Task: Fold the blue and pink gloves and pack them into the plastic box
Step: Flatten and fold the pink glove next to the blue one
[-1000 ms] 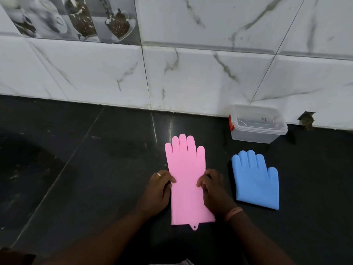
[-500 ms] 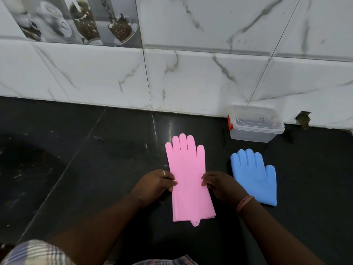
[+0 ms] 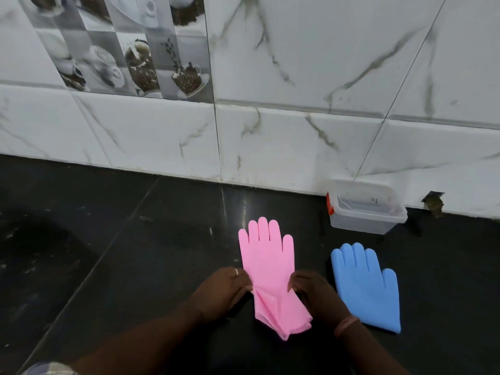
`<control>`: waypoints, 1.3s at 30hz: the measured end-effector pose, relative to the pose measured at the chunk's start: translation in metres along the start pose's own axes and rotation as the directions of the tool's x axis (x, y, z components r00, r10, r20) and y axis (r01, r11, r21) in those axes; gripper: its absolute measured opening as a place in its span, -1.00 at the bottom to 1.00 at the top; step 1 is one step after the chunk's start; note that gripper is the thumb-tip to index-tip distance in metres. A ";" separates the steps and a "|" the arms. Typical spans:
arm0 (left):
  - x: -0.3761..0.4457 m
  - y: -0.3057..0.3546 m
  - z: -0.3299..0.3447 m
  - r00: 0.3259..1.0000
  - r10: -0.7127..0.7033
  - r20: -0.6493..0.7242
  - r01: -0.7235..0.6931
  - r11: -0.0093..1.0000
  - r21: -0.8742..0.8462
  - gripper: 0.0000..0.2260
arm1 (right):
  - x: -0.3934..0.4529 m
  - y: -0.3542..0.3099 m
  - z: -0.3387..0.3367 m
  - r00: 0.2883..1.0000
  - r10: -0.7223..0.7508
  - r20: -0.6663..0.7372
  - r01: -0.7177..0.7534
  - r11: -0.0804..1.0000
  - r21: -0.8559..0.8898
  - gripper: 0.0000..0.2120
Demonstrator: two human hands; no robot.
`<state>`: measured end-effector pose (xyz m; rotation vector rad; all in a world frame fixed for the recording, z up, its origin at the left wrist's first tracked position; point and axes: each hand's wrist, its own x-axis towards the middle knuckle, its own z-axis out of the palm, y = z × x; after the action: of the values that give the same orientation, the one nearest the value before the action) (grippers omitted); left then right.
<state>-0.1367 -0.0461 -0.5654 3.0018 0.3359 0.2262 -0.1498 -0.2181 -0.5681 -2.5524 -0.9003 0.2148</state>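
A pink glove [image 3: 266, 262] lies on the black counter [image 3: 135, 266], fingers pointing to the wall. My left hand [image 3: 223, 289] pinches its left edge near the wrist, and my right hand [image 3: 315, 293] pinches its right edge. The cuff end bunches and lifts between them. A blue glove [image 3: 365, 285] lies flat to the right, its near-left corner hidden by my right wrist. The clear plastic box [image 3: 365, 209] with a red latch stands against the wall, behind the blue glove.
A white marble-tiled wall [image 3: 297, 131] runs along the back of the counter. A small hole [image 3: 433, 203] shows in the wall base right of the box. Dark counter stretches to the left.
Both hands have closed on the pink glove's sides and pulled them inward, so the flat cuff end now creases and rises. The view has tilted up toward the wall.
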 end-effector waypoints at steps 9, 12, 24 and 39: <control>-0.039 -0.092 -0.007 0.965 -0.034 0.258 0.171 0.831 -0.529 -0.77 | 0.059 -0.014 -0.001 0.821 0.555 0.133 -0.569 0.784 0.249 -0.80; -0.034 -0.087 -0.014 0.935 -0.133 0.327 0.306 0.770 -0.560 -0.75 | 0.063 -0.013 -0.001 0.798 0.583 0.151 -0.600 0.750 0.278 -0.81; -0.048 -0.076 -0.008 0.910 -0.225 0.348 0.410 0.608 -0.680 -0.79 | 0.041 -0.016 0.009 0.846 0.532 0.047 -0.500 0.759 0.416 -0.88; -0.025 -0.072 -0.013 0.803 -0.397 0.443 0.592 0.616 -0.520 -0.64 | 0.059 -0.044 0.018 0.660 0.739 -0.136 -0.657 0.656 0.373 -0.82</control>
<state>-0.1780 0.0194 -0.5648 2.1013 0.8534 -0.1357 -0.1339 -0.1445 -0.5652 -2.4234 0.2758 0.1857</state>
